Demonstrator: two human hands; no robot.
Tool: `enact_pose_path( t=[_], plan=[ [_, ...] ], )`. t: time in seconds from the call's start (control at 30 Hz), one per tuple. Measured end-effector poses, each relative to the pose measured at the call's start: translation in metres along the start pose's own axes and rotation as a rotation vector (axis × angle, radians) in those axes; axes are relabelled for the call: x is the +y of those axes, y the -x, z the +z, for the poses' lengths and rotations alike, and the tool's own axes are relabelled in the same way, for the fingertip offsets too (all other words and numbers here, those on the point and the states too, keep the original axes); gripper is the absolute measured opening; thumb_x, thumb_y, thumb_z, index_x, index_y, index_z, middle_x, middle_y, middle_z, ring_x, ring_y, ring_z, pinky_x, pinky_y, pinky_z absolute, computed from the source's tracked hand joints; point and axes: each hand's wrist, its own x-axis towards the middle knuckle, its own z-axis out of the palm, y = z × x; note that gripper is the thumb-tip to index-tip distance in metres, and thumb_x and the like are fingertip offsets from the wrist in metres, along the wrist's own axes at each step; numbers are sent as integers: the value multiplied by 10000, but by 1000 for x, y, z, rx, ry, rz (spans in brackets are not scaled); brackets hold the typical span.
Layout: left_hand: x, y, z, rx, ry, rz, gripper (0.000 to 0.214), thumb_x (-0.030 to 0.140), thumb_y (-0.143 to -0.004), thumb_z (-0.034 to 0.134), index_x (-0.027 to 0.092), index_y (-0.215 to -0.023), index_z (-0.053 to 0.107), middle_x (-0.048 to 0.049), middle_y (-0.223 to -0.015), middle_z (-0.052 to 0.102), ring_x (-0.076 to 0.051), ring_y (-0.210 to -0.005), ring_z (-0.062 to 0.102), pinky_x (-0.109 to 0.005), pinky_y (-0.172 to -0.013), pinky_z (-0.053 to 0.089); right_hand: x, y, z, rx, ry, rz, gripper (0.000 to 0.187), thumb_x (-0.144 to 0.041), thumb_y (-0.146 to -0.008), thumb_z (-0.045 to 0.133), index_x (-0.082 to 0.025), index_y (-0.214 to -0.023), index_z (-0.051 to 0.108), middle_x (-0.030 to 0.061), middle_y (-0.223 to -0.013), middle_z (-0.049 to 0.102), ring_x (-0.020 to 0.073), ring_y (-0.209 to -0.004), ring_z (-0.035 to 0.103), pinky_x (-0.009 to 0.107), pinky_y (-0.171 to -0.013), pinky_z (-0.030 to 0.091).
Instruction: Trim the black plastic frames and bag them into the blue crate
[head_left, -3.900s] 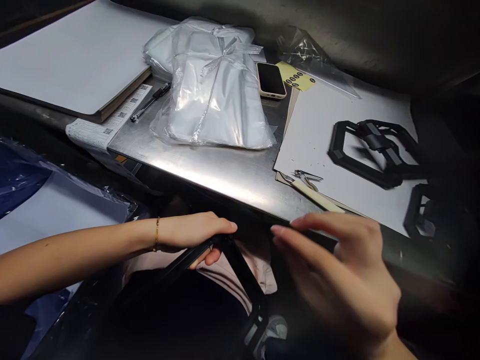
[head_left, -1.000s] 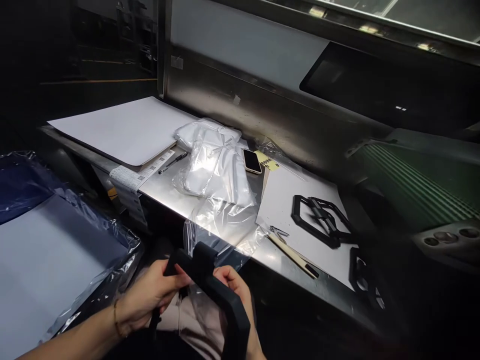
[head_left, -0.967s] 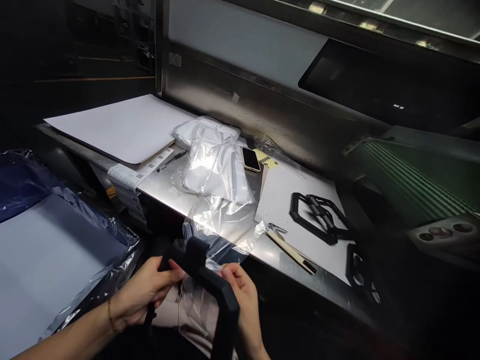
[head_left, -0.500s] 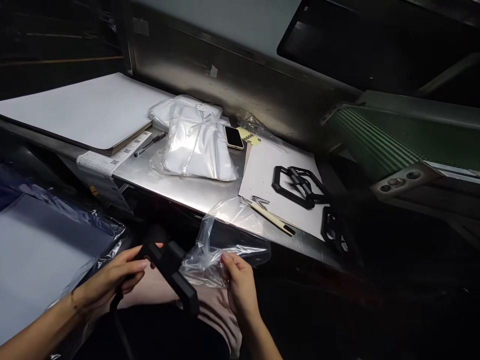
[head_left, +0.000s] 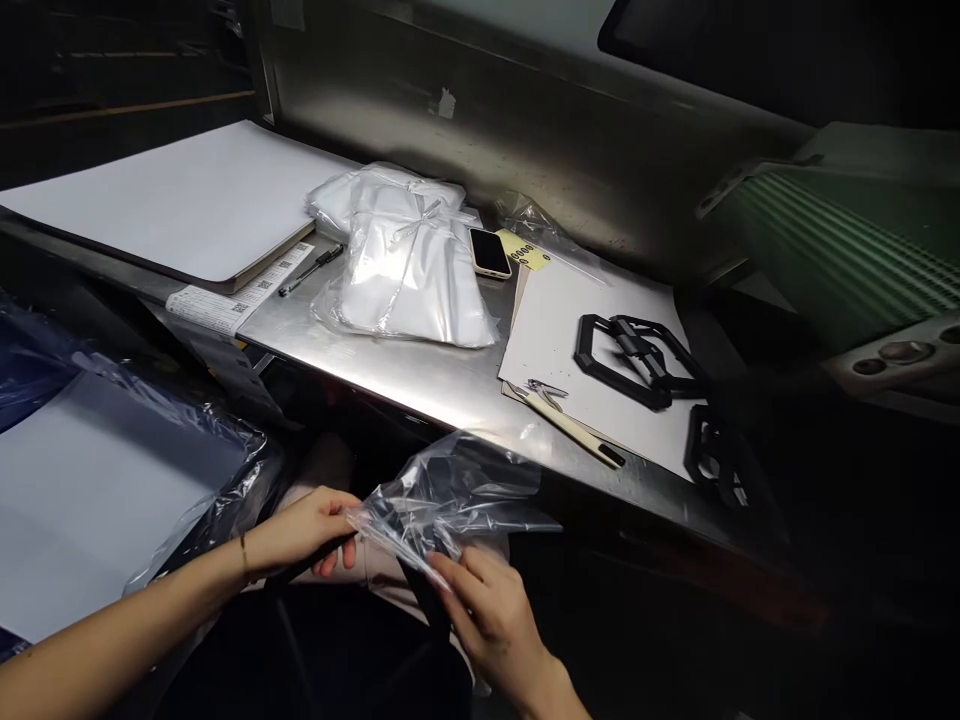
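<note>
Over my lap, my left hand [head_left: 311, 530] has its fingers closed on a black plastic frame [head_left: 421, 592], which is partly inside the mouth of a clear plastic bag [head_left: 472, 485]. The bag and my fingers hide much of the frame's shape. My right hand [head_left: 491, 615] pinches the bag's near edge between thumb and fingers. On white paper [head_left: 555, 320] at the right of the bench lie more black angular frames [head_left: 637, 360]. Beside them are small nippers [head_left: 547, 390] and a cream-handled tool [head_left: 574, 430].
A tied stack of clear bags [head_left: 412, 270] lies mid-bench [head_left: 300, 335], near a phone [head_left: 490, 252] and a pen [head_left: 311, 270]. A large white board [head_left: 180, 200] covers the bench's left. A plastic-lined container [head_left: 251, 470] stands at my left; a green ribbed conveyor [head_left: 847, 250] is at right.
My left hand has brought the black frame rightward into the bag's mouth. My right hand has shifted slightly down and right, still gripping the bag. The view has turned slightly.
</note>
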Motion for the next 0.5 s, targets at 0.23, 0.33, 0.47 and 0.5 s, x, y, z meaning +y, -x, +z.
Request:
enact_pose_path(
  t=[0.23,0.33,0.47,0.5],
  plan=[
    [-39,-7,-9,99,-14,-180,330,403,-857,373,120,-917,533,33,-610,558,-43,-395,479,-164,-343,374,-9,66,76,134,-29,-72,207,-132,-851,374,-140,-965,546,15,-558,592,102,-470,550,183,-462,458],
    [-51,-8,-13,199,-25,-225,344,411,-859,361,117,-849,540,37,-605,540,-31,-380,440,-159,-333,348,-4,57,88,142,-47,3,171,-168,-866,401,-143,-980,526,18,-690,619,106,-602,595,206,-529,493],
    [-55,-4,-17,338,-47,-251,370,427,-864,335,120,-792,529,72,-511,459,-23,-329,366,-159,-311,295,33,35,78,146,-37,81,161,-189,-875,415,-143,-985,523,-10,-730,560,89,-618,559,226,-527,478],
    [-55,-3,-17,352,-47,-249,372,429,-862,337,120,-787,530,71,-511,462,-26,-334,377,-161,-317,302,41,32,76,154,-32,96,147,-194,-876,415,-141,-949,531,-19,-707,543,81,-593,542,221,-516,468]
  ],
)
